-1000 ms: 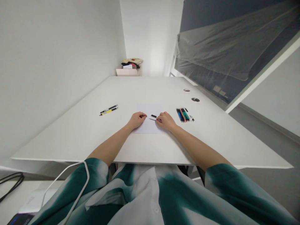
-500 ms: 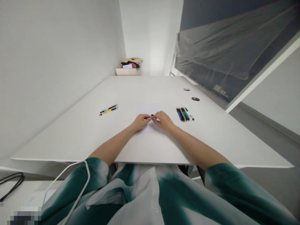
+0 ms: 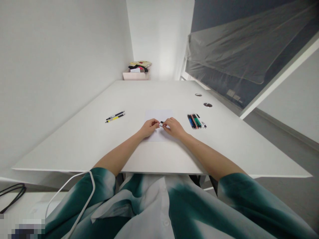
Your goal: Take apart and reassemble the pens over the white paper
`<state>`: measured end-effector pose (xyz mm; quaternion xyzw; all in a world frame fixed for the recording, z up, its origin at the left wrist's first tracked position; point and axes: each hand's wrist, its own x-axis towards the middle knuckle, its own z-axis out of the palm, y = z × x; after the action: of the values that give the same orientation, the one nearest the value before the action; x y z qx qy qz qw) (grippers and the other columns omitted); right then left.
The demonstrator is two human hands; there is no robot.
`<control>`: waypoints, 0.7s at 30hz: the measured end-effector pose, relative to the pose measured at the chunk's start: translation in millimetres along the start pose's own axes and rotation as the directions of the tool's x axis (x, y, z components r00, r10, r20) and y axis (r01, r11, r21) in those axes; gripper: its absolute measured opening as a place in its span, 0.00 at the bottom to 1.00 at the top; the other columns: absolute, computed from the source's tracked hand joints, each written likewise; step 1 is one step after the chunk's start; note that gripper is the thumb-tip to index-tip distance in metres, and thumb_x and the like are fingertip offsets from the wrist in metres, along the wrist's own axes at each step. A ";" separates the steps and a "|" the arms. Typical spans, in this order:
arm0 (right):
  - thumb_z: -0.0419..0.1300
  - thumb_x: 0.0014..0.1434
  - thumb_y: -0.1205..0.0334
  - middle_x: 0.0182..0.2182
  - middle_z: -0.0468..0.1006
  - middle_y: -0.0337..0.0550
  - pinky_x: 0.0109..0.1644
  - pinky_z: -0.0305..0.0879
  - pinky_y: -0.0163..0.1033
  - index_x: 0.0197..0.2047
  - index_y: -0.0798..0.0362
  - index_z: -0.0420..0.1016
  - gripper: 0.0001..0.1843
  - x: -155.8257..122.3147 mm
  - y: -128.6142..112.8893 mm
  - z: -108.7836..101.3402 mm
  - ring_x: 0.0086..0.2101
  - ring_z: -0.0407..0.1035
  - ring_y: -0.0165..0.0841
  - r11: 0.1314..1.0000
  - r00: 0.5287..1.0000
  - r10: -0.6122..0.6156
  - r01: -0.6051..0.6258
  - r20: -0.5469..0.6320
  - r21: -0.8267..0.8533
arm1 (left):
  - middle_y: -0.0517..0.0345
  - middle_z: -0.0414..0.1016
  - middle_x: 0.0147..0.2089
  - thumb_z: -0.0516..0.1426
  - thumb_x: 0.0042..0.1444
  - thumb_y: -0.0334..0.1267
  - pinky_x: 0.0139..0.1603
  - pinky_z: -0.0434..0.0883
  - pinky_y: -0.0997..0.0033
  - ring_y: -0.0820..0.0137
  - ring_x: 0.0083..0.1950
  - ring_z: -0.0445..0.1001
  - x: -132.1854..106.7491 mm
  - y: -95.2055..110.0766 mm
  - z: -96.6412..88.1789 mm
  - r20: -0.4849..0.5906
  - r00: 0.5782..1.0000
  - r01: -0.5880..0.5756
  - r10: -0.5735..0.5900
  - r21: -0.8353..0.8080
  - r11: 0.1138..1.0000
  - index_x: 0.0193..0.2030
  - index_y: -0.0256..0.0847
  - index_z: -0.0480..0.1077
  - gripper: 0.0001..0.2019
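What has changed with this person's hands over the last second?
The left hand and right hand have moved toward each other over the sheet of white paper, closing the gap between them. They now nearly meet around a small black piece, though whether either grips it is hard to tell. The two pens and the group of pens stayed where they were.

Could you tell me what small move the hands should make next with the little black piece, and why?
Probably the right hand should close on the little black piece: it is tiny and sits between that hand and the left hand, above the white paper sheet.
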<state>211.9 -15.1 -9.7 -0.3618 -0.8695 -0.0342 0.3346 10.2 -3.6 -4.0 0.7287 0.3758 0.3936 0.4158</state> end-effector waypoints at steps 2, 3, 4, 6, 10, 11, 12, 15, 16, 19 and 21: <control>0.57 0.60 0.67 0.31 0.75 0.46 0.43 0.60 0.43 0.35 0.52 0.74 0.05 0.0 0.5 -1.1 0.35 0.65 0.38 1.000 1.000 0.018 -0.018 0.003 -0.003 | 0.56 0.77 0.32 0.55 0.56 0.39 0.42 0.70 0.68 0.71 0.35 0.74 1.6 -0.1 -2.7 -0.043 0.999 -0.001 0.003 0.028 1.000 0.37 0.37 0.70 0.08; 0.57 0.60 0.67 0.31 0.75 0.46 0.44 0.60 0.43 0.35 0.52 0.75 0.06 0.1 0.5 -2.0 0.35 0.65 0.38 1.000 1.000 0.029 -0.029 0.004 -0.006 | 0.56 0.77 0.32 0.54 0.56 0.39 0.42 0.71 0.68 0.71 0.35 0.74 2.3 -0.3 -4.6 -0.068 0.998 0.001 0.003 0.049 0.999 0.37 0.37 0.70 0.08; 0.57 0.60 0.67 0.31 0.75 0.46 0.44 0.60 0.43 0.35 0.52 0.75 0.06 0.3 0.3 -3.0 0.36 0.65 0.38 0.999 0.999 0.040 -0.040 0.007 -0.010 | 0.55 0.77 0.32 0.54 0.56 0.39 0.42 0.71 0.68 0.70 0.35 0.74 2.9 -0.6 -6.9 -0.092 0.996 0.005 0.002 0.075 0.997 0.37 0.37 0.70 0.08; 0.57 0.60 0.67 0.31 0.76 0.47 0.44 0.60 0.43 0.35 0.53 0.75 0.06 0.6 -0.9 -4.9 0.36 0.65 0.38 0.998 0.998 0.061 -0.061 0.023 -0.019 | 0.54 0.78 0.33 0.53 0.57 0.39 0.42 0.71 0.68 0.70 0.36 0.75 3.0 -0.8 -11.9 -0.114 0.993 0.016 0.001 0.148 0.989 0.37 0.36 0.71 0.09; 0.57 0.60 0.66 0.32 0.76 0.48 0.45 0.61 0.43 0.35 0.53 0.78 0.07 0.8 -4.1 -6.4 0.37 0.65 0.39 0.996 0.992 0.086 -0.082 0.090 -0.047 | 0.53 0.79 0.35 0.53 0.59 0.38 0.45 0.71 0.66 0.67 0.38 0.75 -1.0 1.9 -20.7 -0.106 0.994 0.020 0.030 0.441 0.897 0.38 0.38 0.74 0.10; 0.57 0.60 0.65 0.33 0.77 0.48 0.45 0.61 0.44 0.35 0.53 0.78 0.07 0.6 -4.6 -6.2 0.37 0.65 0.39 0.995 0.990 0.092 -0.086 0.108 -0.057 | 0.53 0.80 0.36 0.53 0.59 0.38 0.46 0.70 0.65 0.66 0.39 0.76 -2.2 3.3 -21.9 -0.088 0.995 0.009 0.045 0.533 0.846 0.38 0.39 0.74 0.10; 0.58 0.60 0.65 0.33 0.77 0.49 0.45 0.61 0.44 0.35 0.53 0.79 0.08 0.5 -4.9 -6.0 0.37 0.66 0.40 0.994 0.987 0.098 -0.090 0.127 -0.068 | 0.52 0.80 0.38 0.53 0.60 0.38 0.48 0.70 0.64 0.65 0.40 0.75 -3.3 4.8 -22.7 -0.065 0.996 -0.006 0.059 0.616 0.788 0.39 0.39 0.75 0.10; 0.58 0.59 0.64 0.33 0.77 0.50 0.45 0.62 0.44 0.34 0.54 0.81 0.09 0.2 -5.6 -5.6 0.37 0.66 0.40 0.991 0.979 0.106 -0.091 0.177 -0.095 | 0.49 0.78 0.43 0.52 0.61 0.37 0.52 0.69 0.61 0.62 0.45 0.75 -5.4 9.0 -21.9 0.014 0.997 -0.057 0.074 0.776 0.629 0.40 0.40 0.77 0.11; 0.58 0.59 0.65 0.33 0.77 0.50 0.45 0.62 0.44 0.34 0.54 0.81 0.09 0.2 -5.9 -5.7 0.37 0.66 0.40 0.991 0.976 0.104 -0.086 0.189 -0.101 | 0.48 0.78 0.44 0.52 0.61 0.37 0.52 0.68 0.61 0.61 0.46 0.74 -5.7 9.9 -21.0 0.037 0.997 -0.072 0.071 0.799 0.596 0.41 0.39 0.77 0.12; 0.58 0.59 0.64 0.33 0.77 0.50 0.44 0.62 0.44 0.35 0.54 0.82 0.10 0.2 -7.2 -6.1 0.38 0.67 0.40 0.990 0.973 0.103 -0.079 0.208 -0.119 | 0.47 0.77 0.45 0.52 0.61 0.36 0.54 0.68 0.60 0.60 0.48 0.74 -5.5 9.8 -17.7 0.085 0.995 -0.098 0.050 0.818 0.566 0.42 0.39 0.78 0.13; 0.59 0.59 0.64 0.33 0.78 0.50 0.44 0.62 0.44 0.35 0.54 0.82 0.10 0.1 -8.2 -6.2 0.37 0.67 0.40 0.989 0.971 0.105 -0.078 0.217 -0.129 | 0.47 0.76 0.44 0.52 0.61 0.36 0.54 0.68 0.60 0.60 0.48 0.74 -4.8 7.2 -16.2 0.093 0.995 -0.098 0.038 0.810 0.579 0.42 0.39 0.78 0.13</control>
<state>210.0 -23.0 -3.4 -0.4224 -0.8804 -0.0300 0.2137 -4.5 -5.5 6.9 0.8643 0.4724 0.1698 0.0330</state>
